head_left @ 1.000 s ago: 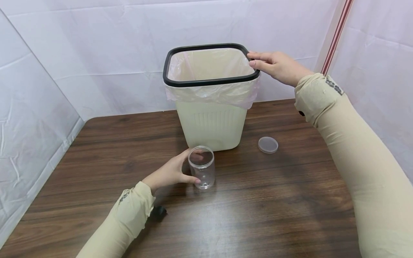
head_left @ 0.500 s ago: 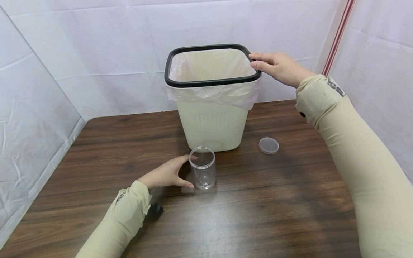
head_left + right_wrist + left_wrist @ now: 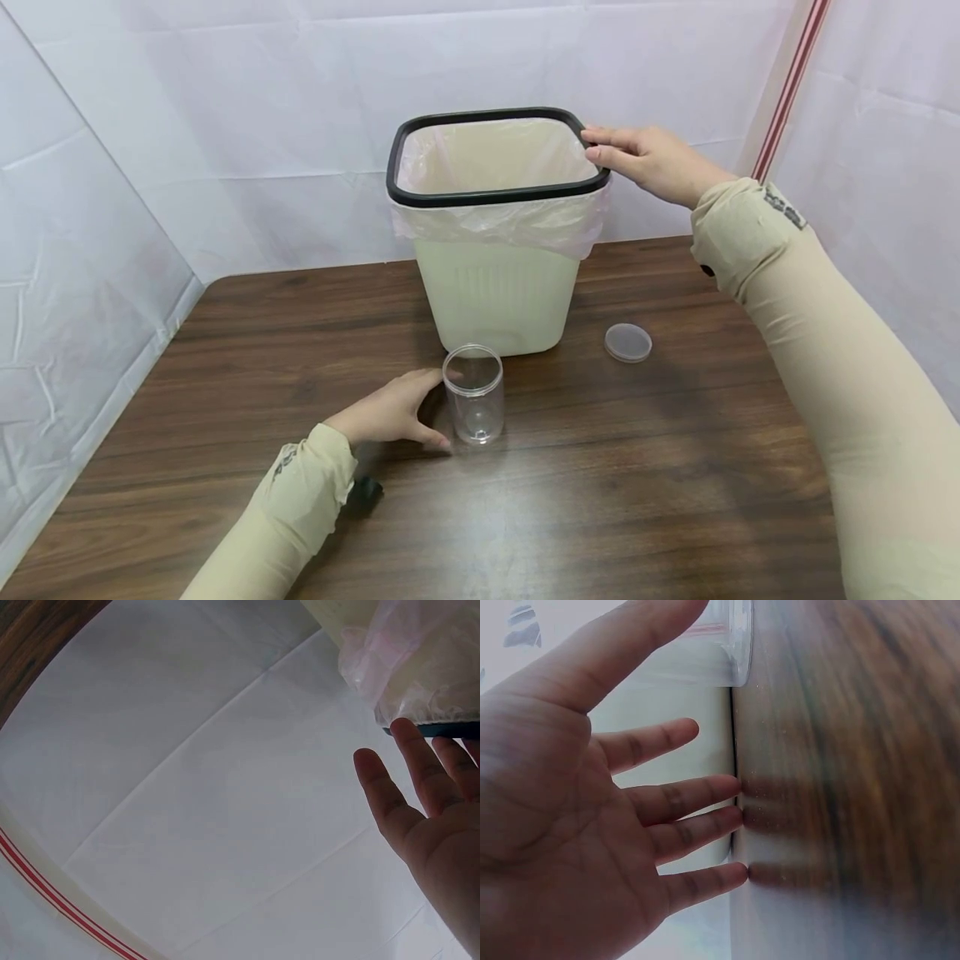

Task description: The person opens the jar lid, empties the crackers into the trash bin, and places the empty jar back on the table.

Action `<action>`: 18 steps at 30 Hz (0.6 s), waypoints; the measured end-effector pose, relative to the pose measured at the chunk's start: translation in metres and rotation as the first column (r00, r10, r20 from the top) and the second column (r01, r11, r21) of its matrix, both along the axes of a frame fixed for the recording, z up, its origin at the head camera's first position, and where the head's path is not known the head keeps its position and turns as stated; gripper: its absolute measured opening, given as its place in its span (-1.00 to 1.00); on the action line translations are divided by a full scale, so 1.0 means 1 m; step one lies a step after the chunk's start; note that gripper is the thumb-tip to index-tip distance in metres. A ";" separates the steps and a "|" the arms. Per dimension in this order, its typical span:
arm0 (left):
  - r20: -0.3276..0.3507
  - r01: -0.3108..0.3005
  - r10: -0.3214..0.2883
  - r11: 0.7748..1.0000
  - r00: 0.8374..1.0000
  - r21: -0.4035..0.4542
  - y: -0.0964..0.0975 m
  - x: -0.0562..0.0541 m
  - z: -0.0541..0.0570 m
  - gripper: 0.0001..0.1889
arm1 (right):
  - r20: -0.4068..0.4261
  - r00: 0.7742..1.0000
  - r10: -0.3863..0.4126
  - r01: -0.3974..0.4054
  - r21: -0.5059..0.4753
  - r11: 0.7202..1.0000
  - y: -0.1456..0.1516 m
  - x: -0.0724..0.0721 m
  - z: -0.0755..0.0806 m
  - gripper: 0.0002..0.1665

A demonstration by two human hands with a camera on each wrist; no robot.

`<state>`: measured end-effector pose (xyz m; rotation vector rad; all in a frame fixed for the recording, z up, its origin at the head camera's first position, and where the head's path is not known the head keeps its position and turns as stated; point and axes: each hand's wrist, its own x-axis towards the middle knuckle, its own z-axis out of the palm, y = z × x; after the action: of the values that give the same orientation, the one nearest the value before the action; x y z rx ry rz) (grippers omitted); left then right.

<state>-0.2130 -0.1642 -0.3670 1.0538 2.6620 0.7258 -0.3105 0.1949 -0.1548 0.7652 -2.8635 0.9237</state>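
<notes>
A clear plastic jar [image 3: 480, 408] without a lid stands upright on the table in front of a cream trash bin [image 3: 498, 292]. My left hand [image 3: 390, 410] is just left of the jar, thumb and fingers spread; the left wrist view shows the open palm [image 3: 562, 817] with fingertips close to the tabletop and the jar beyond the thumb. At the bin's right side, my right hand [image 3: 652, 162] rests its straight fingers on the black rim [image 3: 487, 198]. A pinkish see-through liner [image 3: 525, 225] hangs over the bin's edge.
A round clear lid [image 3: 627, 342] lies on the brown wooden table [image 3: 600, 500], right of the bin. White cloth [image 3: 247, 108] hangs behind and at both sides. Below my left sleeve is a small dark object [image 3: 365, 493].
My left hand has loosened from around the jar and drawn slightly left. The jar stays in place. My right hand stays at the bin rim.
</notes>
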 end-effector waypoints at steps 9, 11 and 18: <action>-0.012 0.007 -0.007 1.000 1.000 -0.027 0.002 0.003 0.001 -0.08 | -0.017 1.000 0.004 -0.004 0.001 1.000 0.002 -0.002 -0.002 -0.34; -0.008 0.003 -0.003 1.000 1.000 -0.031 0.002 0.003 0.001 -0.06 | -0.018 1.000 0.002 -0.002 0.003 1.000 0.003 -0.002 -0.002 -0.33; 0.000 -0.012 0.012 0.999 1.000 -0.038 0.004 0.003 0.002 -0.05 | -0.013 1.000 -0.003 0.003 -0.005 1.000 0.004 -0.001 -0.002 -0.33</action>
<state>-0.2096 -0.1605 -0.3655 1.0296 2.6732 0.6746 -0.3111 0.1994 -0.1565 0.7633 -2.8489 0.9220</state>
